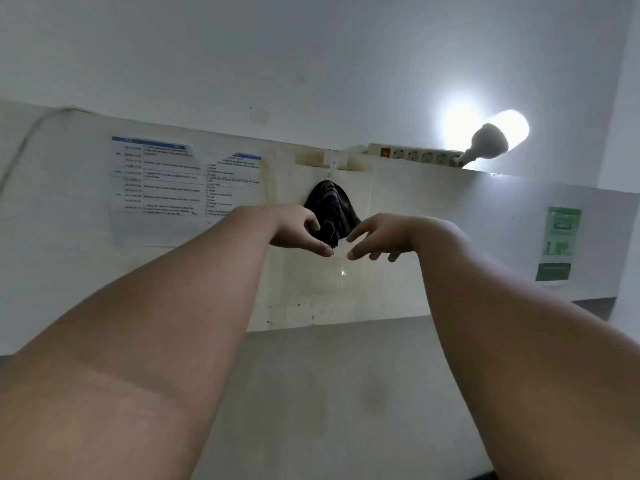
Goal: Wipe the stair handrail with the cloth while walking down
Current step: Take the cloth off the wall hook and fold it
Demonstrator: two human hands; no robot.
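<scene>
A dark striped cloth (331, 206) hangs from a small clear hook (331, 168) on a white partition wall. Both my arms reach up toward it. My left hand (299, 230) is at the cloth's lower left edge, thumb and fingers spread around the hem and touching it. My right hand (377, 237) is just to the cloth's lower right, fingers apart and holding nothing, its fingertips close to the hem. No handrail or stairs are in view.
A printed schedule sheet (183, 181) is taped to the wall at left. On top of the partition lie a white power strip (412, 154) and a lit lamp bulb (491, 140). Green notices (561, 237) hang at right. A grey surface (329, 393) lies below.
</scene>
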